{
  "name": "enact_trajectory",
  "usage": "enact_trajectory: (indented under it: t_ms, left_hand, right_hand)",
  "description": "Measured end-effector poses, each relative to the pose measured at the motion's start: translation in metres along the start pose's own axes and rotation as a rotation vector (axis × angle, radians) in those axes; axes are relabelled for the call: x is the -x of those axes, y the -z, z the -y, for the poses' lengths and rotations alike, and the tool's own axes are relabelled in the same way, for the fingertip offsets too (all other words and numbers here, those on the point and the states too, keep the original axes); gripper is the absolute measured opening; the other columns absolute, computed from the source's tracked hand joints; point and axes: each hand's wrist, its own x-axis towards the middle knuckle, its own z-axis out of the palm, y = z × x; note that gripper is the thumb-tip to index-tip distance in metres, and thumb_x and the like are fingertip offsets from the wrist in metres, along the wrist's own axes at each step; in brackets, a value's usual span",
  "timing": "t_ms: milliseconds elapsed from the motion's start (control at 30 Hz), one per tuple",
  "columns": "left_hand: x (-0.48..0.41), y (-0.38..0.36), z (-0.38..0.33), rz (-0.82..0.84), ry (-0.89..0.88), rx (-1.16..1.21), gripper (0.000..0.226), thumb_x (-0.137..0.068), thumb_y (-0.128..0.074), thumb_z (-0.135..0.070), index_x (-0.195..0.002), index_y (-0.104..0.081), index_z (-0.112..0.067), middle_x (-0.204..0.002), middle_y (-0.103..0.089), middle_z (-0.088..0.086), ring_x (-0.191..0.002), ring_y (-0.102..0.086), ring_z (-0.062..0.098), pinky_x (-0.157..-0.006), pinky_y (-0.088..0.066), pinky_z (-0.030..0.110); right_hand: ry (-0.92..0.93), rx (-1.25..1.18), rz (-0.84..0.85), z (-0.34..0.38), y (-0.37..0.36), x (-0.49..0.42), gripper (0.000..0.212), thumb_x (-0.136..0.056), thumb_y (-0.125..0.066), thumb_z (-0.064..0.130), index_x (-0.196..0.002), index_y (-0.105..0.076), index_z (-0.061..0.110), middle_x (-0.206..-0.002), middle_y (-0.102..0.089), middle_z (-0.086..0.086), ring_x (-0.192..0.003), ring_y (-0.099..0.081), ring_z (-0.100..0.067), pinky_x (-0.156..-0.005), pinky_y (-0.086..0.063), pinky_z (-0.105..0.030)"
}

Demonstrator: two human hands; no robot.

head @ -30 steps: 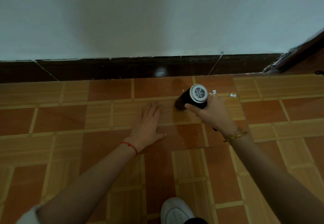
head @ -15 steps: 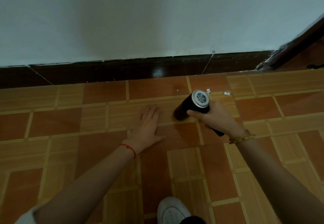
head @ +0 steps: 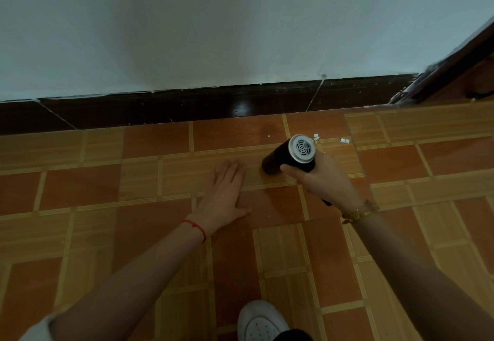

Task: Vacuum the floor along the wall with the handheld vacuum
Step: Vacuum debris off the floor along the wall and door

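Handheld vacuum [head: 283, 157]: a black cylinder w/ a silver vented end cap facing the camera, tilted, its dark far end down by the floor [head: 107, 185]. Whether it touches the floor is unclear. It sits near the wall, one tile row out from the dark baseboard [head: 173, 108].

Right hand [head: 324, 179] grips the vacuum body, fingers & thumb curled round it; a gold bead bracelet [head: 359, 212] is on the wrist. Left hand [head: 224, 193] lies flat on the floor just left of the vacuum, fingers straight & close together, thumb out; a red string bracelet [head: 197, 227] is on the wrist.

White paper scraps [head: 344, 140] lie just behind & right of the vacuum. Floor is orange-brown patterned tile. White wall [head: 213, 25] above. Toe of a white shoe [head: 258, 322] at bottom edge.
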Motion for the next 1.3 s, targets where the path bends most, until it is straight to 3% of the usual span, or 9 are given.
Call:
enact_trajectory:
  t_ms: [133, 200, 300, 433, 600, 800, 1033, 1167, 1300]
  left_hand:
    - [-0.001, 0.000, 0.002, 0.010, 0.016, 0.013, 0.108, -0.080, -0.072, -0.047, -0.157, -0.005, -0.013, -0.165, -0.003, 0.007, -0.152, 0.004, 0.025, -0.119, 0.009, 0.045]
    - [-0.001, 0.001, 0.004, 0.012, 0.015, 0.013, 0.107, -0.080, -0.072, -0.048, -0.157, -0.005, -0.013, -0.165, -0.003, 0.007, -0.152, 0.004, 0.025, -0.119, 0.009, 0.045]
    - [-0.003, 0.000, 0.007, 0.011, 0.013, 0.017, 0.107, -0.080, -0.072, -0.048, -0.157, -0.006, -0.014, -0.165, -0.003, 0.007, -0.152, 0.004, 0.026, -0.120, 0.008, 0.047]
    - [-0.004, -0.002, 0.008, 0.001, 0.007, 0.023, 0.107, -0.080, -0.071, -0.050, -0.157, -0.005, -0.014, -0.165, -0.003, 0.007, -0.152, 0.005, 0.025, -0.118, 0.011, 0.045]
    - [-0.004, -0.006, 0.005, -0.015, -0.014, 0.017, 0.105, -0.081, -0.069, -0.051, -0.156, -0.005, -0.014, -0.165, -0.004, 0.007, -0.152, 0.004, 0.025, -0.119, 0.010, 0.045]
    - [-0.010, -0.009, -0.008, 0.008, -0.038, 0.038, 0.107, -0.082, -0.070, -0.049, -0.157, -0.004, -0.012, -0.165, -0.002, 0.007, -0.152, 0.005, 0.024, -0.120, 0.008, 0.044]
    - [-0.018, -0.012, -0.024, 0.016, -0.082, 0.040, 0.106, -0.080, -0.071, -0.050, -0.156, -0.008, -0.011, -0.165, -0.004, 0.006, -0.152, 0.004, 0.024, -0.122, 0.005, 0.047]
    - [-0.022, -0.016, -0.028, 0.029, -0.101, 0.044, 0.107, -0.080, -0.072, -0.049, -0.157, -0.006, -0.013, -0.166, 0.000, 0.006, -0.152, 0.007, 0.023, -0.119, 0.008, 0.045]
    - [-0.026, -0.019, -0.032, 0.038, -0.114, 0.036, 0.107, -0.081, -0.071, -0.049, -0.157, -0.004, -0.013, -0.166, 0.002, 0.006, -0.152, 0.007, 0.023, -0.119, 0.009, 0.044]
  right_hand:
    - [-0.001, 0.013, -0.210, 0.005, 0.002, -0.025, 0.066, -0.078, -0.070, 0.053, -0.129, -0.052, 0.015, -0.113, -0.067, 0.000, -0.104, -0.063, -0.016, -0.075, -0.048, -0.023]
    - [0.025, 0.031, -0.265, 0.008, 0.001, -0.039, 0.071, -0.077, -0.069, 0.056, -0.132, -0.051, 0.015, -0.117, -0.068, -0.003, -0.107, -0.064, -0.019, -0.078, -0.049, -0.024]
    - [0.065, 0.052, -0.230, 0.020, -0.001, -0.050, 0.067, -0.079, -0.069, 0.054, -0.129, -0.053, 0.013, -0.113, -0.070, -0.004, -0.101, -0.066, -0.018, -0.074, -0.046, -0.021]
    - [0.045, -0.033, -0.111, 0.023, -0.007, -0.050, 0.058, -0.079, -0.069, 0.053, -0.122, -0.056, 0.016, -0.096, -0.072, -0.004, -0.074, -0.061, -0.013, -0.067, -0.054, -0.028]
    - [-0.050, -0.006, -0.266, -0.004, 0.010, -0.037, 0.067, -0.076, -0.068, 0.060, -0.125, -0.054, 0.018, -0.100, -0.070, 0.000, -0.087, -0.067, -0.017, -0.072, -0.057, -0.034]
    - [-0.217, 0.026, -0.358, -0.030, 0.033, -0.015, 0.097, -0.053, -0.050, 0.092, -0.117, -0.057, 0.019, -0.091, -0.072, -0.002, -0.081, -0.071, -0.025, -0.068, -0.061, -0.041]
    - [-0.282, 0.022, -0.409, -0.043, 0.042, -0.005, 0.078, -0.063, -0.057, 0.079, -0.110, -0.060, 0.017, -0.084, -0.072, -0.003, -0.074, -0.070, -0.025, -0.066, -0.061, -0.040]
    - [-0.295, -0.004, -0.377, -0.052, 0.054, -0.008, 0.057, -0.076, -0.067, 0.060, -0.107, -0.062, 0.013, -0.080, -0.072, -0.006, -0.058, -0.067, -0.017, -0.058, -0.058, -0.031]
    - [-0.308, -0.019, -0.411, -0.047, 0.052, -0.014, 0.067, -0.068, -0.062, 0.072, -0.105, -0.063, 0.016, -0.080, -0.072, -0.003, -0.066, -0.069, -0.022, -0.066, -0.060, -0.038]
